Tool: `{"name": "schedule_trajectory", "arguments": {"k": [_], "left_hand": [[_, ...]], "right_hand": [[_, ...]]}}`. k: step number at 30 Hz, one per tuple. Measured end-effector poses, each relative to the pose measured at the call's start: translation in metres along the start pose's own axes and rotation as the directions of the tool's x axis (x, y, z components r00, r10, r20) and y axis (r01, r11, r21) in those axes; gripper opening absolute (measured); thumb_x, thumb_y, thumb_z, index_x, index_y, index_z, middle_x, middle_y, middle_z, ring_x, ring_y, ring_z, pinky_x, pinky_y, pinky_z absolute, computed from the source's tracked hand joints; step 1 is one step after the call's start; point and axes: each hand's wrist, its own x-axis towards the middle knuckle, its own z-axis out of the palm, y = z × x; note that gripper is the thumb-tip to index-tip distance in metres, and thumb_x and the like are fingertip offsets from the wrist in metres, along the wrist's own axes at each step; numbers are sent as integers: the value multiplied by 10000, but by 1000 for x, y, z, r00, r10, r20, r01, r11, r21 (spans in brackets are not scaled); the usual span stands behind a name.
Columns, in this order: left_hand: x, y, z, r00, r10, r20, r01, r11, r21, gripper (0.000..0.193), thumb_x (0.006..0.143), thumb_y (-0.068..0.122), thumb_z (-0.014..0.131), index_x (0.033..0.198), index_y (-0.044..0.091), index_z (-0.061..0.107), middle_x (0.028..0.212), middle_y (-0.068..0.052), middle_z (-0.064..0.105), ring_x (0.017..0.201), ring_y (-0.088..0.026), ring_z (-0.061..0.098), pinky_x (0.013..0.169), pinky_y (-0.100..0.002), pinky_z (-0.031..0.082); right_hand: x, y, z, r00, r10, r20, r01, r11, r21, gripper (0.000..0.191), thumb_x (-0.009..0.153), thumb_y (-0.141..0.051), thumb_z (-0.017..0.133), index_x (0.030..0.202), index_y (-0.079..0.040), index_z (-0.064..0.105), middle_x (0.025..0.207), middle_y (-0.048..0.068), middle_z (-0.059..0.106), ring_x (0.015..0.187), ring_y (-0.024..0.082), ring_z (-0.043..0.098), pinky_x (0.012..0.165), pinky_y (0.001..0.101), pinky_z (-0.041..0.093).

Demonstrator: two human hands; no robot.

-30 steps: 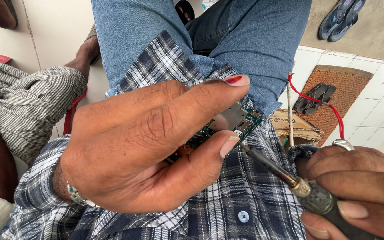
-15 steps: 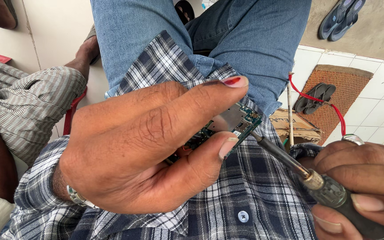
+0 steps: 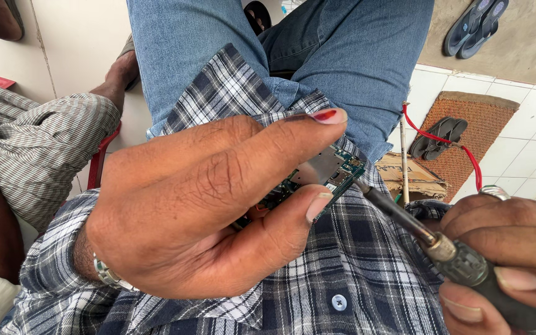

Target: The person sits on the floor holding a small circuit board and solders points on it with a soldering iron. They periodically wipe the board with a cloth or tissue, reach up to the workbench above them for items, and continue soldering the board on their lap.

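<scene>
My left hand (image 3: 200, 211) pinches the small green circuit board (image 3: 317, 180) by its edges between forefinger and thumb, above my lap; my right hand (image 3: 504, 248) is closed around the handle of a screwdriver (image 3: 404, 217), its tip touching the board's right edge. I judge the board light, thin, stiff and fragile; best held by its rims, off the components. I count one board, one screwdriver, two pairs of sandals (image 3: 469, 34) on the floor.

The screwdriver (image 3: 404, 217) tip now meets the circuit board (image 3: 333, 170) edge, just beyond the left thumb; before, it sits short of it. The right hand (image 3: 504, 248) is higher.
</scene>
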Motion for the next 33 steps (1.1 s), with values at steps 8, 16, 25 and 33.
{"name": "schedule_trajectory", "arguments": {"k": [8, 16, 25, 33], "left_hand": [[-1, -11, -14, 1000, 7, -21, -7, 1000, -11, 422, 899, -54, 838, 1266, -137, 646, 718, -60, 675, 564, -53, 573, 489, -251, 400], [-19, -19, -42, 1000, 4, -31, -4, 1000, -13, 418, 893, -56, 838, 1257, -146, 652, 717, -62, 676, 558, -47, 565, 483, -241, 398], [-33, -9, -28, 999, -30, -35, 30, 1000, 0, 423, 888, -52, 841, 1262, -130, 658, 732, -63, 684, 553, -43, 560, 485, -238, 403], [-30, -17, -37, 999, -21, -44, 22, 999, 33, 423, 895, -21, 847, 1258, -112, 648, 748, -65, 705, 545, -43, 550, 479, -238, 391]], "right_hand": [[18, -18, 15, 962, 272, -11, -272, 959, -84, 250, 682, -122, 795, 870, -67, 640, 857, 86, 651, 760, 205, 686, 689, 323, 615], [37, -19, 37, 994, -41, 99, 46, 998, -48, 264, 711, -140, 816, 828, -67, 591, 892, 89, 665, 816, 209, 723, 785, 358, 649], [10, -20, 55, 998, 15, -64, -13, 999, 30, 279, 754, -151, 812, 842, -69, 561, 890, 63, 677, 780, 205, 698, 728, 379, 628], [20, -14, 68, 997, -44, -59, 46, 998, 46, 314, 739, -170, 840, 874, -93, 567, 872, 78, 669, 748, 236, 700, 680, 414, 610]]}}
